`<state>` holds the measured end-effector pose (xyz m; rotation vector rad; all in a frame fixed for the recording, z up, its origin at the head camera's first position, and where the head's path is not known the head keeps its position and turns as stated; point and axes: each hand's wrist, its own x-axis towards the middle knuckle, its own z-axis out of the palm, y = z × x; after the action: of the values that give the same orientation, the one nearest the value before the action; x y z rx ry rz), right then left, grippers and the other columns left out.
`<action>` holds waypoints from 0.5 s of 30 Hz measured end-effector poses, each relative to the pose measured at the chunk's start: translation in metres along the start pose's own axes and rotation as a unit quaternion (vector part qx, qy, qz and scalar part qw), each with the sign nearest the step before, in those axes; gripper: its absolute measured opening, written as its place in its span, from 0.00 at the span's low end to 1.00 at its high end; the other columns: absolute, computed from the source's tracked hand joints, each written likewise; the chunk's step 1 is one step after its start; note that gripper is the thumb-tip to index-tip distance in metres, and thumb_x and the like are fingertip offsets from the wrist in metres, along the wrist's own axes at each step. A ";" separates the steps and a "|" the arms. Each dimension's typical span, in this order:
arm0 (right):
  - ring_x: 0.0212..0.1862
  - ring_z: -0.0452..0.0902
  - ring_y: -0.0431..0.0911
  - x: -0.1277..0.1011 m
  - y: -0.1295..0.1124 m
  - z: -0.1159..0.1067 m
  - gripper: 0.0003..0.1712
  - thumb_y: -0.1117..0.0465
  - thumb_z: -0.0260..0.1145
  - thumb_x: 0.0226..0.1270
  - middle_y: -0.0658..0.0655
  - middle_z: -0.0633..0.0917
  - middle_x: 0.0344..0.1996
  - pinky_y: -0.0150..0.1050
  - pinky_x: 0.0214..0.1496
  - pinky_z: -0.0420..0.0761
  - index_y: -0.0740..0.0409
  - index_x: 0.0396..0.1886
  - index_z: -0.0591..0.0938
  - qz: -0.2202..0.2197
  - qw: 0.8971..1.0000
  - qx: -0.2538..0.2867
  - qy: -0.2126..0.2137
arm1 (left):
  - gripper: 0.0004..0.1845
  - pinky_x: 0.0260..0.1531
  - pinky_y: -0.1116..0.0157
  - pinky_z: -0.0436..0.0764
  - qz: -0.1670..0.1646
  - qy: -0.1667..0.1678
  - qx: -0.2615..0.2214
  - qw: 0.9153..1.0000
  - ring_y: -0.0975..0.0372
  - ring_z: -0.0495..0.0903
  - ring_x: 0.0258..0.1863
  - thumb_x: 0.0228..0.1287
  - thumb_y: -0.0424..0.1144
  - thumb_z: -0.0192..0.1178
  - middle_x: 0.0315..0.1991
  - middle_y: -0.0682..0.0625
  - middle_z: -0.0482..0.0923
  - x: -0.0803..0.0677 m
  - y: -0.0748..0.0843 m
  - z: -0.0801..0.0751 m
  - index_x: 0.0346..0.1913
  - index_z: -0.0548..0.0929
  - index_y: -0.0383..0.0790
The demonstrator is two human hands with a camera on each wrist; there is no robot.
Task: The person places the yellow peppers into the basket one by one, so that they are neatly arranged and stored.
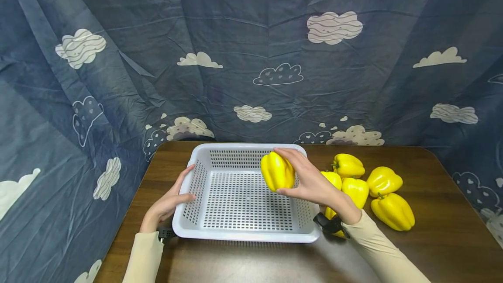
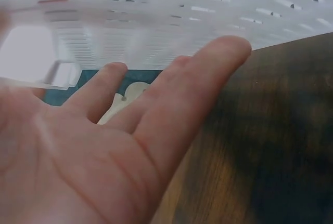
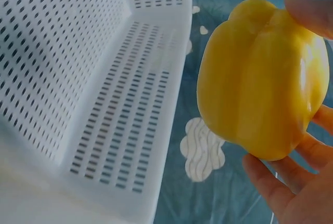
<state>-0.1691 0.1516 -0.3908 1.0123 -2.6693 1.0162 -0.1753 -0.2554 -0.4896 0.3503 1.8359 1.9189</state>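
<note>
Head view shows me the right grip clasping a yellow pepper above the right part of the white basket on the bench, its slotted floor exposed, while the left grip holds the basket's left side.

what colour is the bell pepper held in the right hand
The bell pepper is a glossy yellow, seen best in the right wrist view.

I see smooth plastic in the white rectangular slotted basket, glossy, smooth skin on the plump yellow bell pepper, a soft sheen on the brown wood-grain tabletop, and matt, creased cloth in the blue cloud-printed backdrop.
</note>
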 end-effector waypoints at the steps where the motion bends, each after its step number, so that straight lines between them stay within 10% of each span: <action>1: 0.63 0.62 0.50 0.002 -0.001 0.001 0.54 0.50 0.77 0.46 0.55 0.65 0.67 0.52 0.55 0.71 0.51 0.72 0.60 0.000 1.000 0.002 0.000 | 0.48 0.40 0.39 0.74 -0.001 -0.001 0.000 1.000 0.30 0.51 0.63 0.61 0.26 0.52 0.72 0.37 0.32 0.000 0.000 0.000 0.75 0.37 0.61; 15: 0.64 0.62 0.50 0.028 -0.009 0.019 0.53 0.49 0.76 0.47 0.55 0.67 0.66 0.52 0.60 0.67 0.56 0.71 0.61 -0.031 0.999 0.019 -0.005 | 0.51 0.41 0.39 0.74 -0.004 -0.008 0.000 1.000 0.29 0.51 0.63 0.59 0.23 0.53 0.72 0.34 0.31 0.001 0.002 0.001 0.75 0.36 0.60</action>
<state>-0.1823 0.1191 -0.3914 1.1024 -2.6185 1.0577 -0.1765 -0.2542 -0.4876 0.3559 1.8243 1.9051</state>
